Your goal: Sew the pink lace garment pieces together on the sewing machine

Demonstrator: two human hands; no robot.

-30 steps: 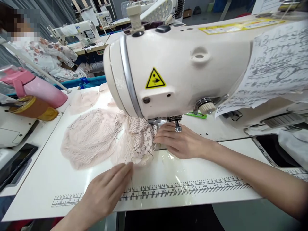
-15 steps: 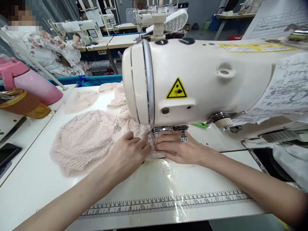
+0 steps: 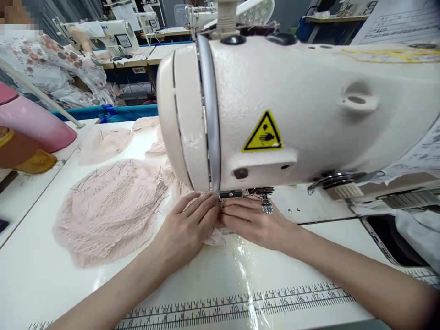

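A cream sewing machine fills the upper right, its presser foot just above my fingertips. Pale pink lace fabric lies spread on the white table to the left and runs under the machine head. My left hand rests palm down on the lace, fingers stretched toward the foot. My right hand lies flat beside it, fingers pressing the lace right at the foot. The two hands' fingertips nearly touch. The needle itself is hidden by the machine head.
A printed ruler strip runs along the table's front edge. A pink bottle and a tape roll sit at far left. Printed paper hangs on the machine's right. A person in a floral top works behind, among other sewing machines.
My left hand moved from the front of the table up onto the lace, then stretched its fingers to the presser foot. The view moved closer to the machine; my right hand stayed at the foot.
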